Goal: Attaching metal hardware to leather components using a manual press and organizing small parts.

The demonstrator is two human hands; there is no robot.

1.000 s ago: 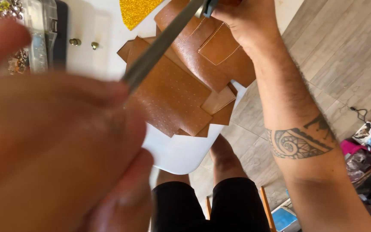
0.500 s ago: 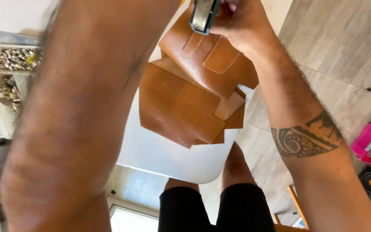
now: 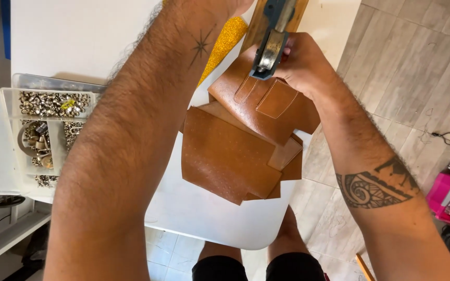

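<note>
right hand [image 3: 308, 65]: grip clamped on punch pliers [image 3: 271, 44] biting leather piece [image 3: 266, 101], worktop [image 3: 79, 36] far edge | left hand: grip out of view, cannot tell | advice: squeeze squarely, keep leather flat

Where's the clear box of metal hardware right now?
In the head view, the clear compartment box sits on the white table's left edge, left of the left forearm and the brown leather pieces.

We look steeply down from our head, close over our forearms, the tabletop [image 3: 79, 36] and the floor [image 3: 417, 67] beyond.
</note>
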